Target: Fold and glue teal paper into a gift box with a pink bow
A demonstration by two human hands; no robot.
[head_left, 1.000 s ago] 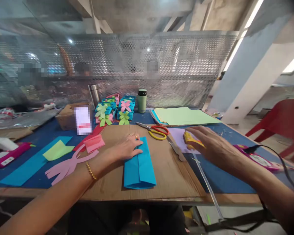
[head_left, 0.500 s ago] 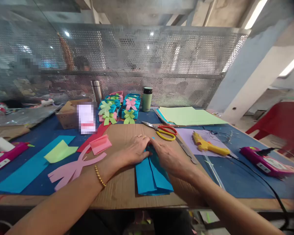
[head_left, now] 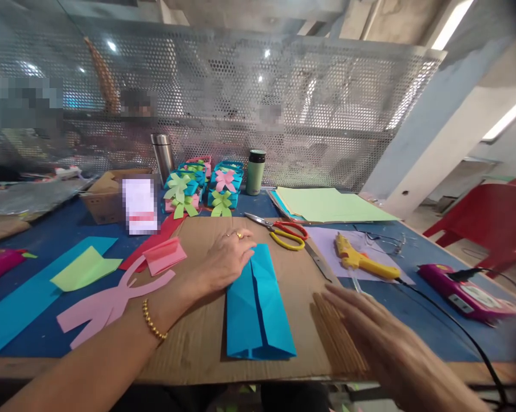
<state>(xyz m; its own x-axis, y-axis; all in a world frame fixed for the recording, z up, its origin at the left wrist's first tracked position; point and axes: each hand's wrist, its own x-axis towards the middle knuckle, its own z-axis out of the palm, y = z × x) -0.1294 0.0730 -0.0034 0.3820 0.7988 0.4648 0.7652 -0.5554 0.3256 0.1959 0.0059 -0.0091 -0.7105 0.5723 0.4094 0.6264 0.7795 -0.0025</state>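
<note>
Scene: a craft tabletop [head_left: 412, 326] covered in blue, seen from just behind the person working; a brown cardboard sheet [head_left: 301, 280] lies at the middle of its near edge.
Main thing: a folded blue paper [head_left: 258, 309] lies lengthwise on the cardboard, its two flaps meeting down the middle and its near end close to the cardboard's near edge.
Left hand [head_left: 227, 260]: fingers held together and laid flat, pressing the paper's far left corner.
Right hand [head_left: 382, 337]: blurred, fingers loosely extended and holding nothing, over the cardboard's right edge and apart from the paper.
Nearby tools: red-and-yellow scissors [head_left: 284, 232] just beyond the left hand, a metal ruler [head_left: 320, 263], and a yellow glue gun [head_left: 361, 260] lying to the right of the cardboard.
Left side: a pink paper cutout [head_left: 107, 303], a folded pink piece [head_left: 163, 254] and a light green piece [head_left: 84, 269].
Far edge: decorated blue boxes [head_left: 202, 186] and a green tumbler [head_left: 255, 171].
Risk, paper: I judge that with only one corner pinned, the free near end could pivot or the flaps spring up, spoiling the creases.
Risk, right hand: a wide sweep could snag the glue gun's black cable [head_left: 451, 326] or brush the gun itself.
Risk, left hand: the scissor blades point close to its fingers.
</note>
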